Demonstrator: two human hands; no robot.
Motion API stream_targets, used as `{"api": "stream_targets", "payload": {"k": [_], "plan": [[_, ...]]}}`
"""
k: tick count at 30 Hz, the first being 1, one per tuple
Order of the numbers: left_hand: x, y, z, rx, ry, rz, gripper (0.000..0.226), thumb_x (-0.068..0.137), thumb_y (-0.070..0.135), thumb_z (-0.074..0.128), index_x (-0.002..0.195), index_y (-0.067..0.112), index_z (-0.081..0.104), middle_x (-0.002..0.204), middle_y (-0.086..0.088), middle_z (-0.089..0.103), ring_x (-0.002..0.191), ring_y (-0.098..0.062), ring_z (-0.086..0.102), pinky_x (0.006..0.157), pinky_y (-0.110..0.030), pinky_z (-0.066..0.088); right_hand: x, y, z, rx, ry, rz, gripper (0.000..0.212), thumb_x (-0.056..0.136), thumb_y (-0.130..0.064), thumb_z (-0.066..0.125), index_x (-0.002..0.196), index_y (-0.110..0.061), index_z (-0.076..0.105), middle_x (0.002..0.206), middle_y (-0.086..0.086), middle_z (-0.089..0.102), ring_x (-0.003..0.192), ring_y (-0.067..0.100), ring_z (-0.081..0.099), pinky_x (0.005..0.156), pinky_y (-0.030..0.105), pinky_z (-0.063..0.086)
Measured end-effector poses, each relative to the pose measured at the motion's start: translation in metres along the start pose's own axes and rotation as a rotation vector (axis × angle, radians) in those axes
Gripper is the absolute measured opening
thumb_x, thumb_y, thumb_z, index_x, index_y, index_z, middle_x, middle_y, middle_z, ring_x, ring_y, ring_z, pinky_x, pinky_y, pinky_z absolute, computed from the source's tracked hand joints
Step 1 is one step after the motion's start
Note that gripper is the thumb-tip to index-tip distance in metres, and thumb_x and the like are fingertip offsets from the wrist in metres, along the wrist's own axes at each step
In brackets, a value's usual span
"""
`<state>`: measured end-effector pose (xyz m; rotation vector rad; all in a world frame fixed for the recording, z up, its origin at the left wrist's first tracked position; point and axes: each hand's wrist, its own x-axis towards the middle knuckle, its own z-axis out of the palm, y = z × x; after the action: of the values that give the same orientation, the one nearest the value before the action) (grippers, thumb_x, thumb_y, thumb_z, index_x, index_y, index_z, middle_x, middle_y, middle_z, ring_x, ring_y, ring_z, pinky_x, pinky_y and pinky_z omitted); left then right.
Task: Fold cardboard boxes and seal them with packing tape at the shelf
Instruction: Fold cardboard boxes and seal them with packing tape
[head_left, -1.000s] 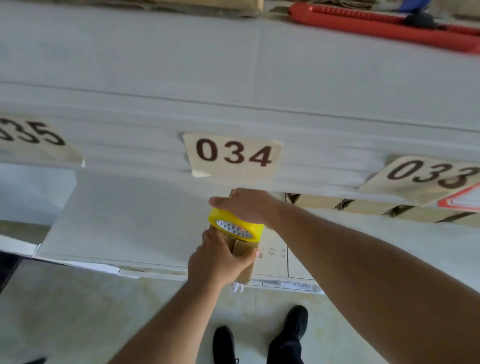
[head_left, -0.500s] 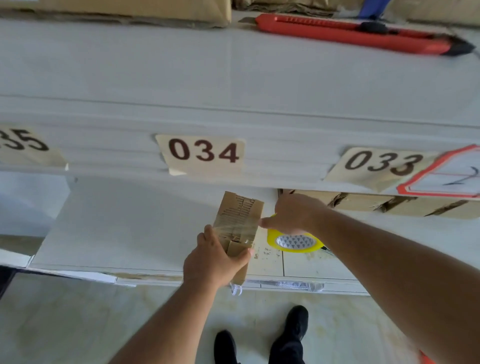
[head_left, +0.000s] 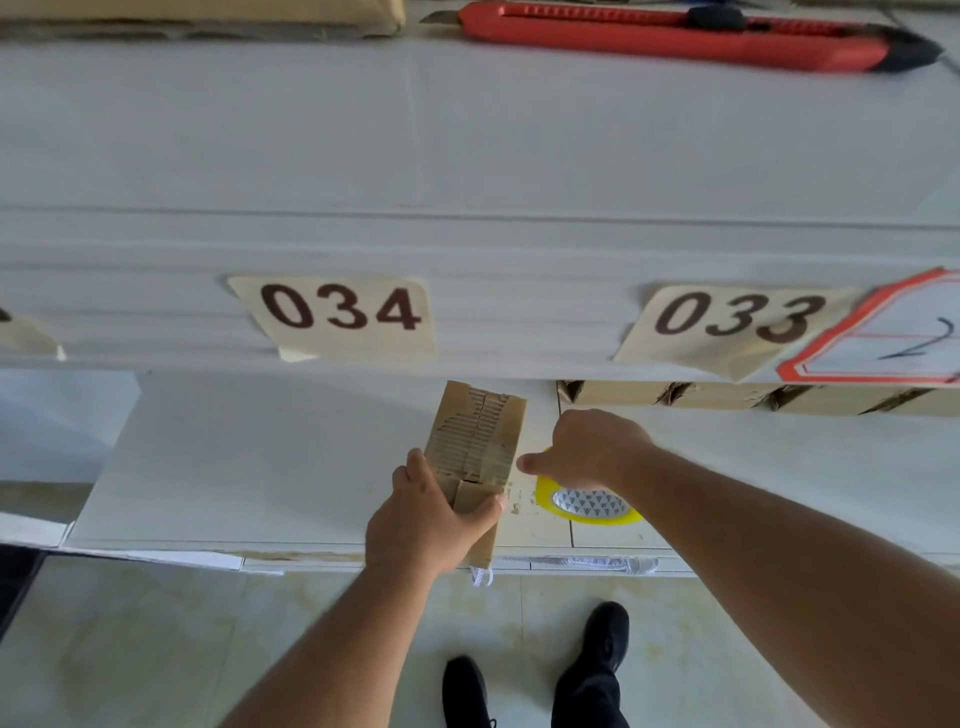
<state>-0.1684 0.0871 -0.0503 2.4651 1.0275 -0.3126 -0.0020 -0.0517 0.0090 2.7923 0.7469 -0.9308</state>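
The left hand (head_left: 431, 514) is gripping a small cardboard box (head_left: 475, 452) by its near end, fingers and thumb curling round the sides, and is holding it on the lower shelf (head_left: 260, 467) so that the far end is sticking out past the grip and pointing up toward the 034 label (head_left: 340, 312). Just to the outer side of that grip, the right hand (head_left: 587, 449) is hovering over the yellow tape roll (head_left: 587, 506), which is lying flat on the shelf; its thumb is reaching toward the box's side, almost touching, and whether the other fingers are holding the roll I cannot tell, since the hand is hiding them. A clear strip of tape seems to be lying across the box face just above the left fingers, though it is hard to make out. Judging from this, the sealing is partly done, and the risks are sitting close to the grip: the far end is looking torn and ragged, so tape pressed there may be bonding poorly and lifting; the box, held only at one end, may be twisting if the right thumb is pushing sideways; and any loose tape may be folding onto itself. The red utility knife (head_left: 675, 36) is lying well beyond both hands on the upper shelf, so cutting would be meaning a long reach while the left hand alone is steadying the box.
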Motion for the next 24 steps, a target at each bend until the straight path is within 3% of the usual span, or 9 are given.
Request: {"api": "stream_targets", "payload": {"k": [5,7,9,12,15,17,19,21,24], "plan": [[0.000,-0.001,0.000,0.011,-0.015,-0.008,0.120,0.058,0.099,0.044,0.143,0.015,0.028,0.128,0.000,0.050,0.106,-0.024,0.065,0.069,-0.035,0.053,0.002,0.001,0.008,0.013,0.024,0.002,0.074,0.086,-0.082,0.049,0.127,-0.021,0.060,0.112,-0.003,0.064,0.108,0.023,0.062,0.082,0.038,0.047],[0.000,0.000,-0.001,0.011,-0.017,-0.008,0.121,0.059,0.099,0.044,0.145,0.015,0.026,0.129,0.000,0.050,0.107,-0.024,0.065,0.072,-0.037,0.056,0.003,0.001,0.011,0.016,0.020,0.008,0.074,0.086,-0.082,0.049,0.128,-0.021,0.060,0.107,-0.003,0.061,0.107,0.023,0.062,0.082,0.038,0.047],[0.000,0.000,-0.001,0.006,-0.041,-0.006,0.127,0.064,0.097,0.047,0.154,0.014,0.016,0.138,-0.001,0.046,0.112,-0.025,0.064,0.075,-0.035,0.055,0.004,0.000,0.014,0.031,0.018,0.015,0.074,0.086,-0.082,0.048,0.127,-0.022,0.060,0.107,-0.003,0.062,0.106,0.022,0.062,0.081,0.037,0.046],[-0.003,0.000,-0.002,0.026,-0.035,0.030,0.128,0.073,0.094,0.044,0.161,0.023,-0.015,0.163,-0.004,0.021,0.130,-0.029,0.054,0.086,-0.040,0.051,0.005,-0.001,0.018,0.048,0.013,0.015,0.072,0.087,-0.082,0.048,0.126,-0.022,0.061,0.115,-0.003,0.066,0.109,0.021,0.063,0.081,0.037,0.046],[-0.012,0.015,0.004,0.176,0.013,0.146,0.105,0.085,0.082,0.033,0.161,0.030,-0.018,0.170,-0.008,-0.018,0.153,-0.036,0.018,0.116,-0.056,0.032,0.004,-0.002,0.019,0.039,0.017,0.014,0.071,0.087,-0.082,0.048,0.123,-0.022,0.062,0.108,-0.004,0.065,0.107,0.021,0.063,0.080,0.037,0.047],[-0.015,0.030,0.009,0.225,-0.033,0.115,0.105,0.086,0.082,0.032,0.160,0.029,-0.020,0.166,-0.013,-0.030,0.155,-0.039,0.001,0.120,-0.063,0.020,0.003,0.000,0.019,0.046,0.021,0.021,0.072,0.087,-0.082,0.047,0.124,-0.022,0.061,0.114,-0.003,0.067,0.109,0.021,0.063,0.083,0.037,0.048],[-0.014,0.037,0.012,0.232,-0.071,0.071,0.115,0.081,0.083,0.041,0.160,0.028,-0.022,0.164,-0.014,-0.033,0.153,-0.041,0.002,0.114,-0.060,0.027,0.002,0.002,0.020,0.079,0.017,0.030,0.072,0.087,-0.083,0.047,0.123,-0.022,0.062,0.112,-0.004,0.067,0.107,0.021,0.064,0.085,0.037,0.051],[-0.011,0.038,0.006,0.228,-0.081,0.081,0.113,0.083,0.073,0.050,0.162,0.028,-0.018,0.166,-0.013,-0.028,0.147,-0.040,0.016,0.107,-0.054,0.036,-0.003,0.003,0.021,0.130,0.008,0.032,0.072,0.087,-0.083,0.046,0.119,-0.022,0.064,0.110,-0.004,0.067,0.106,0.021,0.064,0.084,0.037,0.050],[-0.003,0.033,-0.006,0.038,-0.159,0.113,0.106,0.081,0.069,0.052,0.162,0.040,-0.009,0.171,0.002,-0.017,0.149,-0.033,0.019,0.113,-0.051,0.036,-0.017,0.016,0.014,0.312,-0.025,0.010,0.061,0.088,-0.078,0.052,0.102,-0.021,0.065,0.100,-0.002,0.065,0.098,0.021,0.063,0.078,0.034,0.046]]}}
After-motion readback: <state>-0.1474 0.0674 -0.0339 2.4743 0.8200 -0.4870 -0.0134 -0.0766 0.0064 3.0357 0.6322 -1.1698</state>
